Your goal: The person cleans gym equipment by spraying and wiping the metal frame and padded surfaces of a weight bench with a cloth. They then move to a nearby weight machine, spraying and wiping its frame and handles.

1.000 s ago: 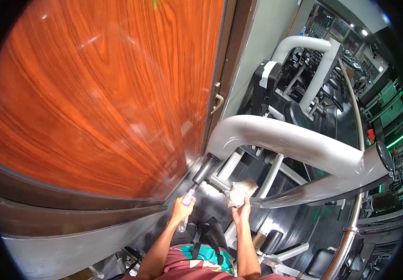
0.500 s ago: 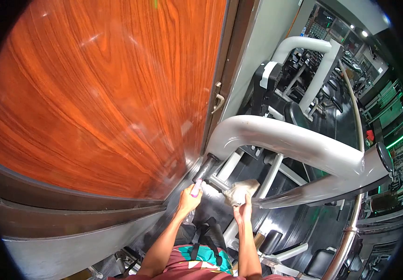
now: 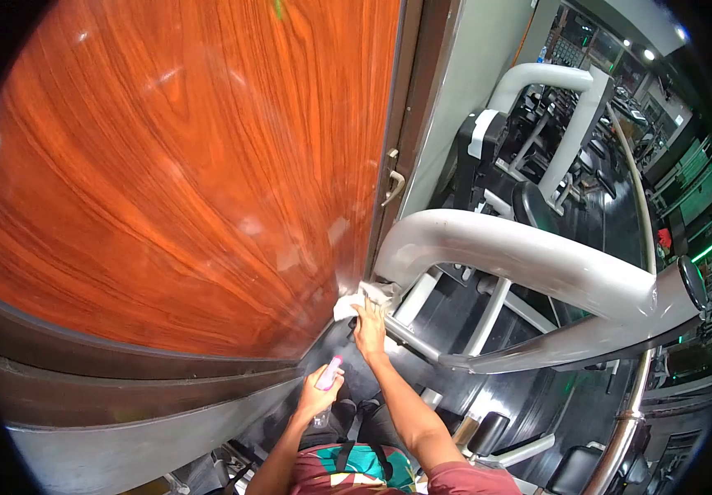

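Low in the view, my left hand (image 3: 316, 398) is closed around a spray bottle (image 3: 329, 375) with a pink top; its clear lower part shows under the hand. My right hand (image 3: 370, 332) presses a whitish cloth (image 3: 356, 302) against the dark handle at the lower left end of a thick white machine tube (image 3: 504, 243). The cloth covers most of that handle. The fingers of my right hand lie on the cloth, stretched forward.
A glossy wood-grain door (image 3: 191, 181) with a metal handle (image 3: 393, 186) fills the left. More gym machines (image 3: 566, 157) stand behind on the dark floor. A metal rail (image 3: 632, 412) runs down the right.
My right hand has moved left and up with the cloth, onto the dark handle. My left hand has moved down and left, away from the handle, with the bottle.
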A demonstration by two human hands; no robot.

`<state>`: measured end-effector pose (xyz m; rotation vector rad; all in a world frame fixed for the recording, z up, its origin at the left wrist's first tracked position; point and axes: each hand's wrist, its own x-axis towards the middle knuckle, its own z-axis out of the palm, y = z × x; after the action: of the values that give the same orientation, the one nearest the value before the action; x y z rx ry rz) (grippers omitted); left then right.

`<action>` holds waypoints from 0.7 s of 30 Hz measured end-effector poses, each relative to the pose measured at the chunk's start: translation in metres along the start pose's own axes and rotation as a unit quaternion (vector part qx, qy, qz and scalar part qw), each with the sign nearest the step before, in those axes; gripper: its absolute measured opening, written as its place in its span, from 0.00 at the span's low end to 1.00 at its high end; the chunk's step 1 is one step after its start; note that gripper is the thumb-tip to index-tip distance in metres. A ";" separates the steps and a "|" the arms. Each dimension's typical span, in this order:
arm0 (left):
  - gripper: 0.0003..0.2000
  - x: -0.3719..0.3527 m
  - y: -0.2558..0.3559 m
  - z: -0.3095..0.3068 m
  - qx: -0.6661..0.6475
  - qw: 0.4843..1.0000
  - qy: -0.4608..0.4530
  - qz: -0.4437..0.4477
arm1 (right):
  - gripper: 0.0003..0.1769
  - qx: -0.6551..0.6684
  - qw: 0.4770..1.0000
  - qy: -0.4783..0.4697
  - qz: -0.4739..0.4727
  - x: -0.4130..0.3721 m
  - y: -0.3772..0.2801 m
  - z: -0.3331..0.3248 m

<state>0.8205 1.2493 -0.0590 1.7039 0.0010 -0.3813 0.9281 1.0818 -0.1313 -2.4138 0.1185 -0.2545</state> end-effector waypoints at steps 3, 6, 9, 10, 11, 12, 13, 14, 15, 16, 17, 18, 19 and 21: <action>0.04 -0.010 -0.009 -0.009 -0.034 0.999 0.013 -0.013 | 0.21 0.024 0.998 0.003 -0.058 -0.038 -0.005 -0.005; 0.04 -0.016 -0.003 -0.016 -0.045 0.999 0.015 -0.020 | 0.17 0.206 0.976 -0.059 0.044 -0.062 -0.012 -0.018; 0.05 -0.018 0.003 -0.023 -0.041 0.999 0.017 -0.018 | 0.15 0.310 0.915 -0.027 0.256 -0.062 -0.022 -0.048; 0.05 -0.018 0.005 -0.024 -0.044 0.999 0.020 -0.018 | 0.15 0.317 0.928 0.094 0.172 -0.058 -0.020 -0.045; 0.05 -0.018 0.006 -0.024 -0.044 0.999 0.020 -0.018 | 0.15 0.328 0.917 0.108 0.199 -0.048 -0.013 -0.045; 0.06 -0.018 0.006 -0.025 -0.042 0.999 0.016 -0.014 | 0.15 0.338 0.919 0.102 0.178 -0.036 -0.018 -0.054; 0.06 -0.018 0.007 -0.026 -0.039 0.999 0.012 -0.009 | 0.17 0.347 0.920 0.096 0.156 -0.020 -0.025 -0.063; 0.06 -0.018 0.008 -0.027 -0.039 0.999 0.013 -0.008 | 0.19 0.208 0.971 0.103 0.050 -0.004 -0.029 -0.069; 0.06 -0.018 0.010 -0.027 -0.037 0.999 0.010 -0.009 | 0.22 0.062 0.991 0.107 -0.056 0.012 -0.030 -0.074; 0.07 -0.018 0.011 -0.026 -0.036 0.999 0.006 -0.010 | 0.24 -0.027 0.988 0.107 -0.108 0.027 -0.022 -0.064; 0.07 -0.019 0.013 -0.026 -0.036 0.999 0.004 -0.010 | 0.24 -0.027 0.988 0.107 -0.107 0.028 -0.012 -0.052; 0.07 -0.019 0.015 -0.026 -0.031 1.000 0.002 -0.004 | 0.22 -0.049 0.997 0.034 -0.056 0.028 0.002 -0.037; 0.07 -0.019 0.016 -0.025 -0.026 1.000 0.000 0.003 | 0.21 -0.070 0.997 -0.040 -0.006 0.026 0.010 -0.027; 0.07 -0.019 0.015 -0.027 -0.022 1.000 -0.001 0.002 | 0.21 -0.076 0.996 -0.001 -0.039 0.013 0.015 -0.014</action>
<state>0.8125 1.2762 -0.0365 1.6590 0.0055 -0.3774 0.9380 1.0601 -0.1288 -2.5727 0.0440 -0.2890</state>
